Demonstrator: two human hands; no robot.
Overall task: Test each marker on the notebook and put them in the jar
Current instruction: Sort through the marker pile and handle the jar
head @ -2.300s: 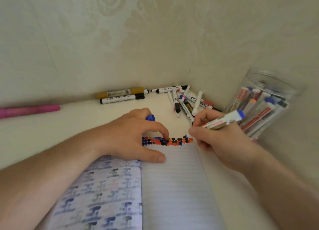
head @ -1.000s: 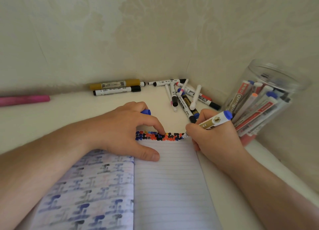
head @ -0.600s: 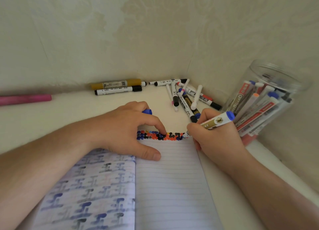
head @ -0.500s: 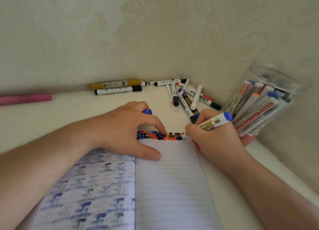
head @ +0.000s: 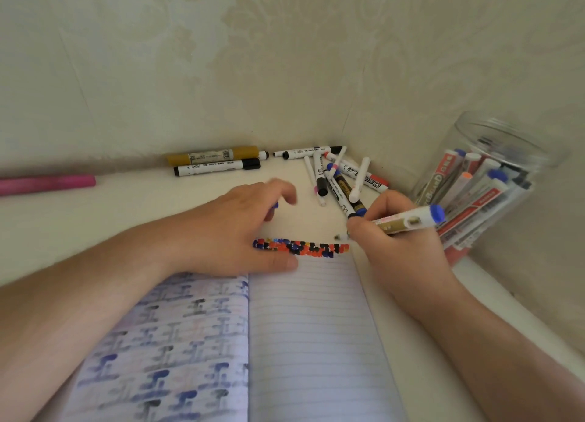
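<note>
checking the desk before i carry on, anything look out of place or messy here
Yes. The untested markers lie criss-crossed in a loose heap in the corner, not lined up. A pink marker lies alone far to the left. The jar appears to lean, though the wide lens may exaggerate that.

Jar (head: 493, 168) right of notebook (head: 316, 326), markers (head: 335, 178) behind.

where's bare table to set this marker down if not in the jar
Bare table lies between the pink marker, the two markers along the wall and the left hand. The back corner is crowded with a marker pile, and the jar fills the right.
</note>
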